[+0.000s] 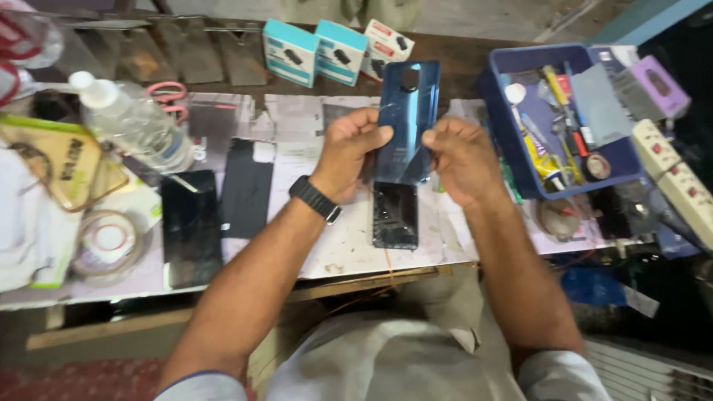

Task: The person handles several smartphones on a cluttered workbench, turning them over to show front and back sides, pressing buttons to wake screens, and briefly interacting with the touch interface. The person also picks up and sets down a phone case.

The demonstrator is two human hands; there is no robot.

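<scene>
Lying at the far left of the white work table (312,245) is a clear plastic water bottle (134,126) on its side, with a pair of pink-handled scissors (169,95) behind it. Next come two flat black glass panels (191,223), side by side and face down on the table, maybe so they are easy to pick up.

At the middle, the left hand (349,152) with a black wrist watch (315,199) pinches the left edge of a shiny dark blue phone back cover (407,111). The right hand (464,160) pinches its right edge. Both hands are curled shut on the cover and hold it up above the table, tilted toward the person, likely so its surface can be looked at. Just under the cover a black phone with a cracked face (395,215) rests flat on the table.

Behind the hands stand three small boxes, two teal and one white (338,50). At the right is a blue plastic tray (512,134) full of small tools and a glue tube, kept close to reach. A white power strip (679,178) lies at the far right.
</scene>
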